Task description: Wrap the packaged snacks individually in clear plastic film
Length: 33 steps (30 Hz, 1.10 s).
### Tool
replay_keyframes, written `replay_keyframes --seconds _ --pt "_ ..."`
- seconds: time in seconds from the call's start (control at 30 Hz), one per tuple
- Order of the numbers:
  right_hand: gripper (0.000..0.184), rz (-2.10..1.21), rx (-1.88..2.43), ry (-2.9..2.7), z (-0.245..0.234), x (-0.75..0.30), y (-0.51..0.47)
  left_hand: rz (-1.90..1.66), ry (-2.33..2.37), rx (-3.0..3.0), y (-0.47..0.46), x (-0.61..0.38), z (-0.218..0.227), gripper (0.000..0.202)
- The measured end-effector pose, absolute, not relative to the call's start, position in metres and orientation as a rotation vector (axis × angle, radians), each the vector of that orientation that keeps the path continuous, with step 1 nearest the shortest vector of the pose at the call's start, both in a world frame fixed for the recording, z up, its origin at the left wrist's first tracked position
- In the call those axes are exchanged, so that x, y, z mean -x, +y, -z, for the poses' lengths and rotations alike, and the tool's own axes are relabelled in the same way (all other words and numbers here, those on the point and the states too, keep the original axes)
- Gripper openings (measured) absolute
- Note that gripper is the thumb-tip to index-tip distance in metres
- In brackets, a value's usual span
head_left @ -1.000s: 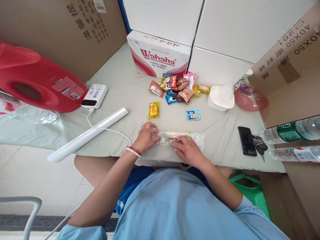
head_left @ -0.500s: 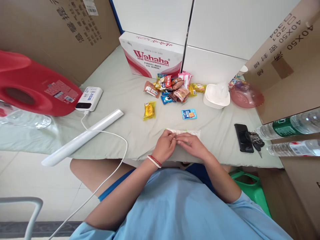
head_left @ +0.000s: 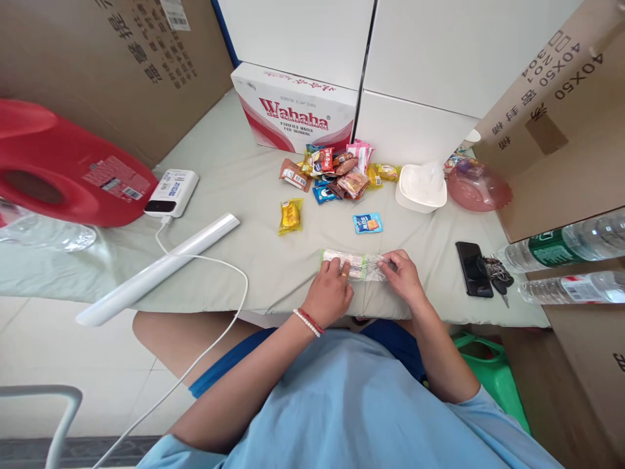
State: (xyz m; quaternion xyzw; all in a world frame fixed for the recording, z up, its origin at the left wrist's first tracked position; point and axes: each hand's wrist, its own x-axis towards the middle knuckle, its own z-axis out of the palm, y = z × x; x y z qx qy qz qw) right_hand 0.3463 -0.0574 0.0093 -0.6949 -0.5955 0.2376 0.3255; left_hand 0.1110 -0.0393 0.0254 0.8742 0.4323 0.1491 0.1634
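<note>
A long clear plastic packet [head_left: 364, 266] with green edging and pale contents lies flat near the table's front edge. The fingers of my left hand [head_left: 328, 292] rest apart on its left part, with the thumb off to the side. At its right end, my right hand [head_left: 403, 275] pinches the wrapper between thumb and fingers. Beyond the packet lie a small blue snack packet [head_left: 368, 223] and a yellow-wrapped snack [head_left: 291, 216]. Farther back is a heap of wrapped snacks [head_left: 336, 172].
A Wahaba-style white and red carton marked Wahaha [head_left: 295, 111] stands behind the heap. To the right are a white tub [head_left: 420, 195], a pink bowl [head_left: 481, 189], a phone [head_left: 473, 270] and bottles [head_left: 566, 247]. A white tube [head_left: 161, 268], cable [head_left: 247, 283] and red jug [head_left: 73, 169] occupy the left.
My hands have moved apart from their close position over the packet. The right hand has shifted right to the packet's end, and more of the packet shows.
</note>
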Motion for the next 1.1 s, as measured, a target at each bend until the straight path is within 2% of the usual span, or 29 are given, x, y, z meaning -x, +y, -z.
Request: replay_keyframes --seconds 0.17,0.3,0.5,0.6,0.67,0.77,0.9,1.0,1.1 --pt "0.020 -0.799 1.776 -1.497 -0.034 -0.316 -0.050 -0.311 1.262 -2.606 -0.041 -0.121 -0.025 0.046" --pt "0.011 -0.720 1.809 -1.742 -0.041 -0.280 -0.030 -0.282 1.237 -2.622 -0.041 -0.120 -0.025 0.042" --pt "0.014 -0.582 1.862 -2.010 -0.032 -0.263 -0.021 -0.622 1.072 -2.287 -0.025 -0.088 -0.025 0.044" --pt "0.012 -0.515 1.872 -2.062 -0.031 -0.261 -0.025 -0.793 1.397 -2.047 -0.011 -0.078 -0.019 0.035" --pt "0.010 -0.501 1.908 -2.070 -0.031 -0.259 -0.027 -0.722 1.622 -1.994 -0.002 -0.079 -0.014 0.036" --pt "0.009 -0.506 1.923 -2.034 -0.032 -0.256 -0.028 -0.518 1.674 -2.014 0.006 -0.087 -0.008 0.037" --pt "0.010 -0.626 1.845 -1.807 -0.033 -0.257 -0.036 -0.597 1.616 -1.947 0.004 -0.095 -0.012 0.033" --pt "0.011 -0.954 1.691 -1.379 -0.035 -0.261 -0.054 -0.843 1.458 -1.902 -0.011 -0.099 -0.020 0.025" --pt "0.032 -1.258 1.410 -0.848 -0.039 -0.268 -0.076 -1.130 1.215 -2.181 -0.036 -0.107 -0.026 0.012"
